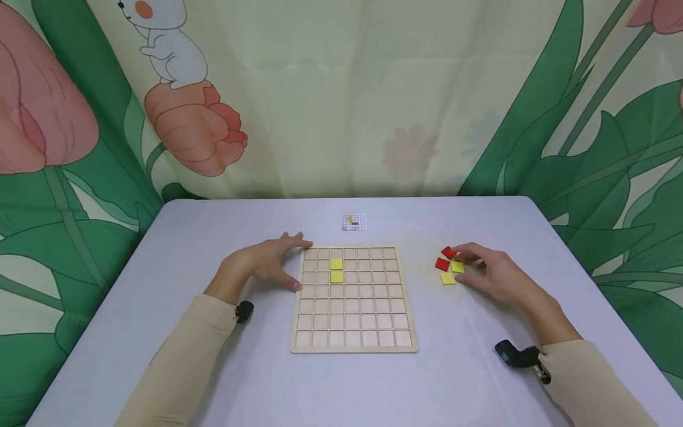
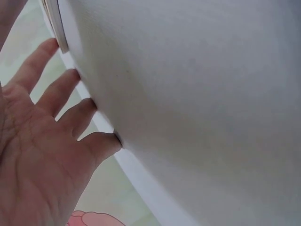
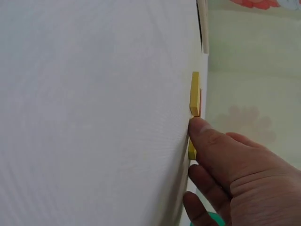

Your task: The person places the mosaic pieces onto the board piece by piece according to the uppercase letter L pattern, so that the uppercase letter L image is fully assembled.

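Note:
A wooden grid board [image 1: 354, 350] lies mid-table, with two yellow square tiles [image 1: 337, 270] in neighbouring cells of one column near its far edge. My left hand [image 1: 271, 261] rests at the board's left side, fingers spread, thumb and index fingertip touching its edge; the left wrist view shows this hand [image 2: 42, 141] with the palm bare. To the right of the board, my right hand [image 1: 493, 273] pinches a yellow tile [image 1: 457, 267] between thumb and fingers, low at the tabletop. Beside it lie another yellow tile [image 1: 447, 278] and two red tiles [image 1: 441, 264].
A small printed card [image 1: 354, 222] with a coloured grid pattern lies behind the board. The white table [image 1: 341, 391] ends at a patterned curtain [image 1: 341, 107]. Dark wrist cameras [image 1: 516, 354] sit on both wrists.

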Demonstrator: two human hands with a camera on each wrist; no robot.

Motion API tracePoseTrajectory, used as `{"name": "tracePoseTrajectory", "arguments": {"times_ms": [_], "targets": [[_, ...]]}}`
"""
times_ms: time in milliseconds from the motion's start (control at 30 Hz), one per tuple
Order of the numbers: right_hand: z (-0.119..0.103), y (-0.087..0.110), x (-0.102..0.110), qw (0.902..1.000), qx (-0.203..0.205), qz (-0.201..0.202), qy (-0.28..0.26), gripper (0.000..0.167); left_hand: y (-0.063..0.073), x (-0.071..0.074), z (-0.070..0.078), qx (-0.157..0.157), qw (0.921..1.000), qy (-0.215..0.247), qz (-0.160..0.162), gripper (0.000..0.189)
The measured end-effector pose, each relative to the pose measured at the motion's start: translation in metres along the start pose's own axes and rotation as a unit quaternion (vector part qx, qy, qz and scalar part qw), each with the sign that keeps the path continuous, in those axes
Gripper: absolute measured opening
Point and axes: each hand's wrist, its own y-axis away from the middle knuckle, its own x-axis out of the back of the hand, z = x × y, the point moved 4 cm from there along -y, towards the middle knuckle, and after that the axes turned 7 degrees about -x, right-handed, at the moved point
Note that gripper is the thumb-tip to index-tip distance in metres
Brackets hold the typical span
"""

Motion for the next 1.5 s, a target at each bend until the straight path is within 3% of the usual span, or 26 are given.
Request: {"name": "tracePoseTrajectory", "arguments": {"times_ms": [333,700,833,1133,1500], "targets": [[0.001,0.004,0.001,0.9999,-0.002,0.013,0.004,0.041,-0.003,0.004,0.001,0.002,1.0000,-0.007,0.001,0.101],[-0.006,0.006,0.012,0.9981,0.048,0.034,-0.017,0.044,-0.003,0.001,0.000,0.011,0.9999,0.008,-0.005,0.102],[-0.016,0.005,0.016,0.9974,0.052,0.043,-0.026,0.045,-0.004,0.002,0.001,0.011,0.9999,0.007,-0.002,0.102],[-0.049,0.000,0.015,0.9904,0.117,0.049,-0.054,0.044,-0.003,-0.001,-0.003,0.012,0.9998,0.011,-0.006,0.102],[-0.081,-0.012,0.002,0.9856,0.139,0.025,-0.093,0.043,-0.001,0.001,0.000,0.004,0.9999,0.010,-0.006,0.103]]}}
